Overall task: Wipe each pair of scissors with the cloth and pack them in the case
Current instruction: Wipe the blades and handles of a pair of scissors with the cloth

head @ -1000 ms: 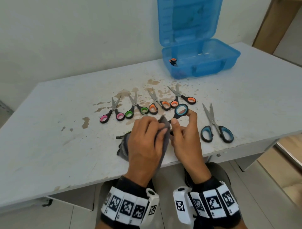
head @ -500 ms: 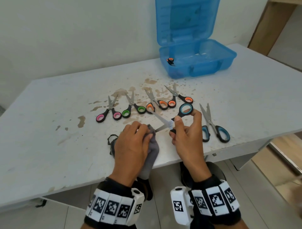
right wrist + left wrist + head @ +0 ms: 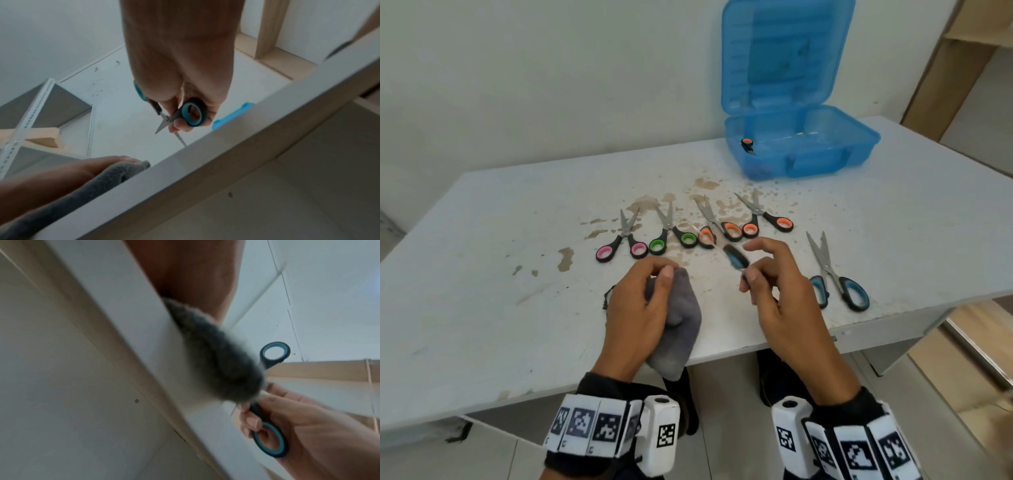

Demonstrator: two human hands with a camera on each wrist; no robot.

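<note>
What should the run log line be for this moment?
left hand: holds cloth | right hand: holds blue scissors, blades apart | case: open

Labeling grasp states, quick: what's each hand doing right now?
Left hand: grips the grey cloth.
Right hand: holds the blue-handled scissors, blades apart.

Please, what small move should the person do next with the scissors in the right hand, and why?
Probably bring the blades back to the cloth for another wipe. The right hand holds the blue scissors with blades open and apart from the cloth, which the left hand grips at the table edge. Whether the blades are clean cannot be told; if so, move them to the case.
</note>
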